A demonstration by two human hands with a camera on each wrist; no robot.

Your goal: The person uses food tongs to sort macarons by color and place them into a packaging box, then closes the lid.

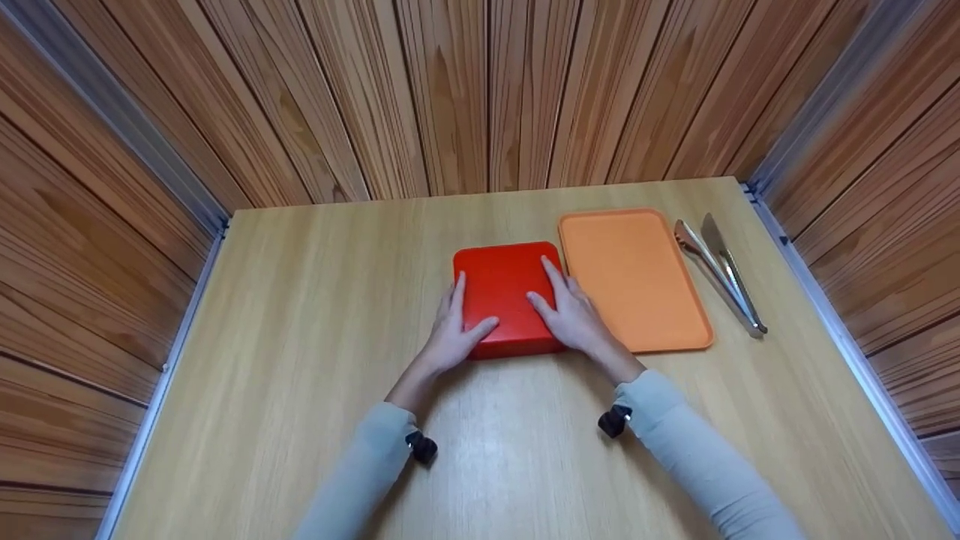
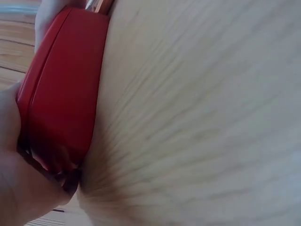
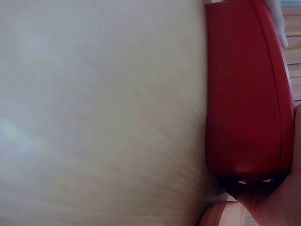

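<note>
A flat red box (image 1: 504,292) with rounded corners lies on the wooden table (image 1: 300,337), near its middle. My left hand (image 1: 454,330) holds the box's left side, thumb lying on the lid and fingers running along the edge. My right hand (image 1: 574,315) holds the right side, thumb and forefinger on the lid and the other fingers down the side. In the left wrist view the red box (image 2: 61,94) shows edge-on with my palm (image 2: 19,197) wrapped round its near corner. The right wrist view shows the box's side (image 3: 244,94) and my hand (image 3: 277,202) at its corner.
An orange tray (image 1: 637,277) lies right beside the box, on its right. Metal tongs (image 1: 720,274) lie further right, near the table's right edge. Wooden plank walls close in the table at the back and on both sides.
</note>
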